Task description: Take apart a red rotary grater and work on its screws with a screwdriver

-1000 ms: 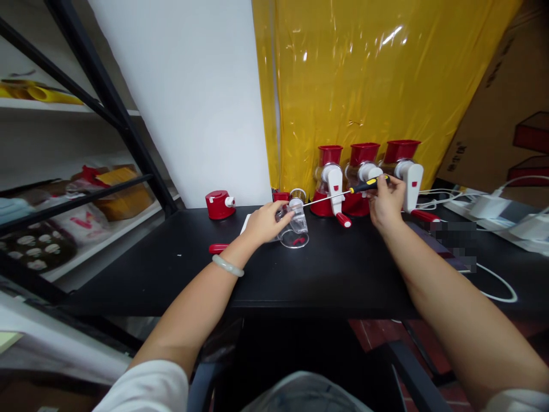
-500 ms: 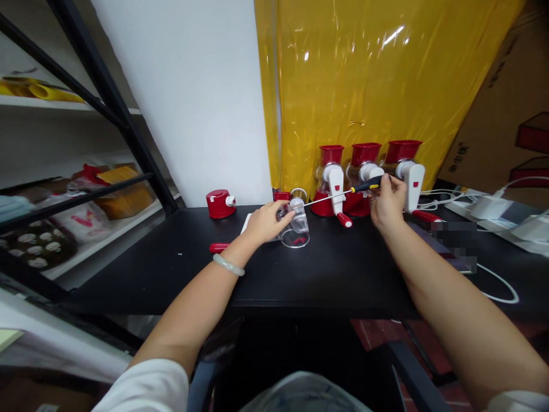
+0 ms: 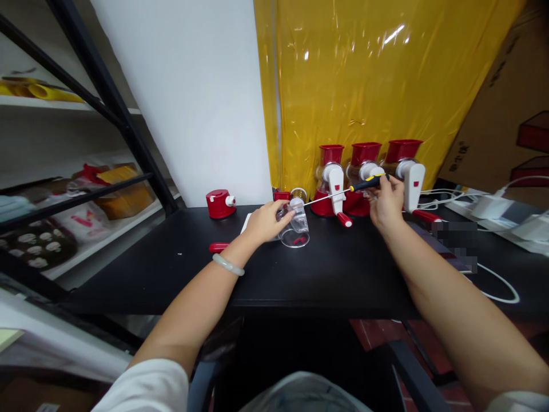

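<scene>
My left hand (image 3: 269,221) is closed on a clear plastic housing (image 3: 295,232) lying on the black table. In my right hand (image 3: 388,201) is a screwdriver (image 3: 365,183) with a black and yellow handle, gripped by the fingers. Its long shaft points left, and the tip is at the upper part of the housing; whether it sits in a screw I cannot tell. Beneath my left wrist a red handle (image 3: 219,247) sticks out to the left, with a white part (image 3: 246,222) beside the hand. Just behind the housing stands a metal drum grater (image 3: 298,195).
A red base (image 3: 221,203) sits at the back left of the black table (image 3: 326,280). Three red-and-white rotary graters, one of them the nearest (image 3: 337,184), line the back. White cables and a power strip (image 3: 506,220) lie at right. A shelf rack (image 3: 124,123) stands left.
Almost nothing differs. The fingers of my right hand have shifted slightly on the screwdriver handle; my left hand and the housing stay in place.
</scene>
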Available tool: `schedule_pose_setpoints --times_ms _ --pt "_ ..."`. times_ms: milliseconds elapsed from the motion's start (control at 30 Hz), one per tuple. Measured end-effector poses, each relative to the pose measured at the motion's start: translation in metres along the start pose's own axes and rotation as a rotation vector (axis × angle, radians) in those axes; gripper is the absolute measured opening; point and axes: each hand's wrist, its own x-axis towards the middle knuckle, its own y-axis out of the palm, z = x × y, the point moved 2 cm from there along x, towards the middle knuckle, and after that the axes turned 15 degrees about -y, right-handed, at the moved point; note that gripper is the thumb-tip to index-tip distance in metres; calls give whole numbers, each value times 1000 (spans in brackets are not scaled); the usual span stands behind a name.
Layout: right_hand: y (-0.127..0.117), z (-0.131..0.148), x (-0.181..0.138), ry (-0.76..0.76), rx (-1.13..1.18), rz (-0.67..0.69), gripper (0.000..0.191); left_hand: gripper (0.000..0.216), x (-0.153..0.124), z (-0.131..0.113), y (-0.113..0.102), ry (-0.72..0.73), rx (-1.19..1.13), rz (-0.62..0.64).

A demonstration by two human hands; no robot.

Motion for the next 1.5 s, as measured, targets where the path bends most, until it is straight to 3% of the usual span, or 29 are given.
schedule_pose_setpoints --times_ms 167,467,733,1133,1500 --pt "-1 -1 0 -79 -31 16 43 51 0 0 1 3 -3 -3" --pt "2 4 -2 60 -3 -34 24 52 0 1 0 4 3 -5" --pt "2 3 -3 -51 -16 0 41 51 0 1 1 2 8 -8" --pt "3 10 -4 96 2 -65 20 51 0 0 0 -6 5 -3" --pt "-1 1 -1 -61 -86 -29 37 51 -1 -2 -2 -16 11 3"
